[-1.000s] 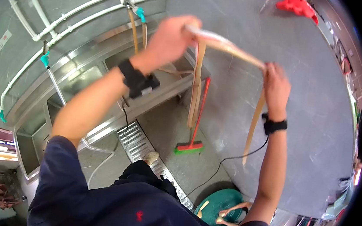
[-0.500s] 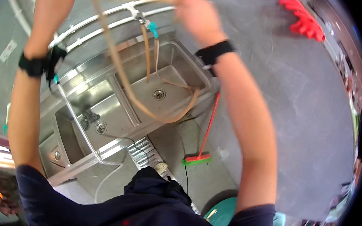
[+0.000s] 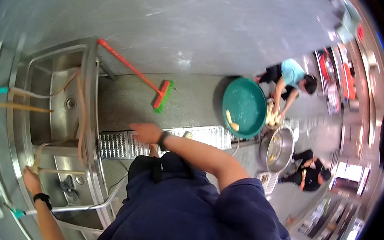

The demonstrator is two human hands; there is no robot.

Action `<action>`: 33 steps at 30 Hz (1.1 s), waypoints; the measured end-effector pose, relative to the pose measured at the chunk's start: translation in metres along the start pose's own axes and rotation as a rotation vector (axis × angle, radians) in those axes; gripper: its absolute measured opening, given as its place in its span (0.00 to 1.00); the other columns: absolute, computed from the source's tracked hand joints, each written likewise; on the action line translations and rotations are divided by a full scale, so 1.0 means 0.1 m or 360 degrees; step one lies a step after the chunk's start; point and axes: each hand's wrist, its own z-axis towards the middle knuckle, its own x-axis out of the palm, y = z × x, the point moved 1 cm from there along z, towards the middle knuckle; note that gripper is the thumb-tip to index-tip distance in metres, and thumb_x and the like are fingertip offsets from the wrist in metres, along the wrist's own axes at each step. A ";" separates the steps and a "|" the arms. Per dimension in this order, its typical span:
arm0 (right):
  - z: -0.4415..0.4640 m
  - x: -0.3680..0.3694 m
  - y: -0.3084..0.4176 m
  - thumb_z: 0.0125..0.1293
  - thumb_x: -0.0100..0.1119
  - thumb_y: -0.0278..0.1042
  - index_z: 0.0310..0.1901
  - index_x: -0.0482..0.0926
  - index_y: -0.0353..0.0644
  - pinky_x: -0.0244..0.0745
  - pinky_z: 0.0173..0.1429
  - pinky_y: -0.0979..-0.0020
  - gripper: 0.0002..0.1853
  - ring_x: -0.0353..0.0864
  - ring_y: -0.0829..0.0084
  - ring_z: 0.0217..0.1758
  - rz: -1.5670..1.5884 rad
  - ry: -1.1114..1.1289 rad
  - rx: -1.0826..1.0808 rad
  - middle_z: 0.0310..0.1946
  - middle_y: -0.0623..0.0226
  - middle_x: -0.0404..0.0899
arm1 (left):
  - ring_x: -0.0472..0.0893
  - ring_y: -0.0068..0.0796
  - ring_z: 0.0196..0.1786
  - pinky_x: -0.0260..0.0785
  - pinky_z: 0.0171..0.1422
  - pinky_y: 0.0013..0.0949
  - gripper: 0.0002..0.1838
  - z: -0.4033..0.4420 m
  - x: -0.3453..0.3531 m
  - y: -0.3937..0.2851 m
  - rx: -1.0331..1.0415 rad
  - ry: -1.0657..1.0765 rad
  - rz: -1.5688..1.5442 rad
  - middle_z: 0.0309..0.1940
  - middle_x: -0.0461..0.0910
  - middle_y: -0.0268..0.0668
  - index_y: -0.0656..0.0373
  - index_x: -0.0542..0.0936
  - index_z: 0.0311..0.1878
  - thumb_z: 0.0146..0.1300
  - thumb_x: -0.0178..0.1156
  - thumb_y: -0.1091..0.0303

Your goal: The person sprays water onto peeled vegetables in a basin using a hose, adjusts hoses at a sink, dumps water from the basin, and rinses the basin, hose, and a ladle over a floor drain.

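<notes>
My left hand is at the back rim of the steel double sink, closed around a tan rubber hose. The hose loops through the right-hand basin and over the divider. A straight tan length runs from near that hand across the other basin, above a dark grey cloth. My right hand is held out over the floor grating in front of the sink, fingers stretched and nothing in it. A turquoise-handled tap stands on the white wall pipes.
A red-handled broom with green bristles leans by the sink. Past it sit a large teal tub and a steel basin. One person bends over pale items; another person in black is farther off. A metal drain grate crosses the floor.
The view has swung to the right, toward the floor and the people. My hands, both raised with the hose, have come down and apart; my right hand has let go of it.
</notes>
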 end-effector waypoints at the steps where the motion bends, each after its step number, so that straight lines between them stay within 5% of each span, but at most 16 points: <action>1: -0.26 0.08 -0.48 0.59 0.55 0.40 0.58 0.70 0.42 0.72 0.54 0.55 0.25 0.76 0.52 0.53 -0.0005 -0.0031 0.0157 0.50 0.51 0.76 | 0.79 0.54 0.41 0.72 0.43 0.47 0.20 0.00 0.13 -0.06 -0.0053 0.0055 -0.0039 0.37 0.78 0.55 0.65 0.72 0.54 0.57 0.55 0.72; 3: -1.01 -0.12 -1.06 0.60 0.54 0.42 0.56 0.71 0.39 0.71 0.57 0.58 0.24 0.75 0.54 0.55 -0.0090 -0.0317 0.0427 0.51 0.51 0.76 | 0.79 0.53 0.43 0.72 0.46 0.47 0.19 -0.05 0.34 -0.26 -0.0273 0.0497 0.0156 0.40 0.78 0.55 0.63 0.73 0.52 0.56 0.57 0.69; 4: -1.40 -0.16 -1.37 0.61 0.53 0.43 0.56 0.72 0.39 0.71 0.57 0.59 0.24 0.75 0.54 0.55 -0.0191 -0.0447 0.0360 0.52 0.51 0.76 | 0.79 0.53 0.42 0.72 0.46 0.47 0.18 -0.13 0.53 -0.30 -0.0126 0.0456 0.0153 0.40 0.78 0.54 0.63 0.74 0.50 0.55 0.57 0.68; 5: -1.76 -0.19 -1.54 0.61 0.53 0.44 0.56 0.72 0.40 0.72 0.54 0.58 0.24 0.77 0.54 0.52 -0.0163 -0.0403 0.0793 0.50 0.52 0.77 | 0.79 0.54 0.41 0.72 0.46 0.48 0.18 -0.09 0.67 -0.31 0.0039 0.0405 0.0158 0.39 0.79 0.54 0.64 0.75 0.48 0.54 0.57 0.68; 10: -3.37 -0.10 -1.29 0.60 0.54 0.44 0.50 0.75 0.42 0.74 0.49 0.55 0.19 0.79 0.52 0.45 -0.0094 -0.0612 0.1621 0.42 0.51 0.80 | 0.79 0.57 0.37 0.72 0.42 0.50 0.16 0.00 0.66 -1.62 0.0366 0.0733 0.0071 0.34 0.80 0.54 0.65 0.80 0.39 0.55 0.57 0.61; 13: -4.01 0.55 -1.25 0.61 0.52 0.44 0.48 0.76 0.39 0.73 0.52 0.56 0.19 0.79 0.50 0.47 0.0192 -0.0638 0.1868 0.43 0.48 0.80 | 0.77 0.58 0.38 0.68 0.42 0.52 0.19 -0.23 0.06 -3.10 0.0855 0.0801 -0.0667 0.31 0.77 0.57 0.68 0.80 0.33 0.55 0.53 0.58; 15: -4.35 1.15 -1.26 0.61 0.51 0.43 0.46 0.77 0.37 0.73 0.52 0.56 0.19 0.78 0.49 0.47 0.0405 -0.0773 0.1948 0.42 0.47 0.80 | 0.76 0.60 0.38 0.67 0.42 0.53 0.18 -0.75 -1.10 -4.28 0.1219 0.0840 -0.0620 0.29 0.76 0.57 0.65 0.79 0.31 0.57 0.50 0.58; 20: -5.01 2.56 -0.92 0.60 0.50 0.43 0.42 0.79 0.36 0.72 0.53 0.55 0.19 0.78 0.50 0.48 0.0937 -0.0960 0.2172 0.42 0.46 0.79 | 0.75 0.59 0.35 0.66 0.37 0.52 0.18 -2.07 -2.03 -5.78 0.2005 0.0826 -0.0530 0.26 0.76 0.54 0.65 0.75 0.25 0.61 0.52 0.57; 27: -5.53 3.74 -0.43 0.61 0.49 0.43 0.44 0.78 0.38 0.71 0.54 0.55 0.18 0.77 0.50 0.49 0.1470 -0.1459 0.2402 0.43 0.48 0.79 | 0.79 0.51 0.29 0.69 0.33 0.47 0.13 -3.89 -2.66 -6.50 0.3117 0.0685 0.0168 0.21 0.78 0.46 0.60 0.76 0.28 0.60 0.56 0.60; 33: -5.76 4.14 -0.20 0.63 0.50 0.43 0.42 0.76 0.40 0.72 0.50 0.54 0.15 0.77 0.48 0.45 0.1854 -0.2250 0.2605 0.39 0.48 0.80 | 0.80 0.48 0.28 0.70 0.33 0.45 0.11 -4.98 -2.92 -6.76 0.3127 0.0907 0.0465 0.21 0.79 0.45 0.60 0.78 0.28 0.59 0.57 0.63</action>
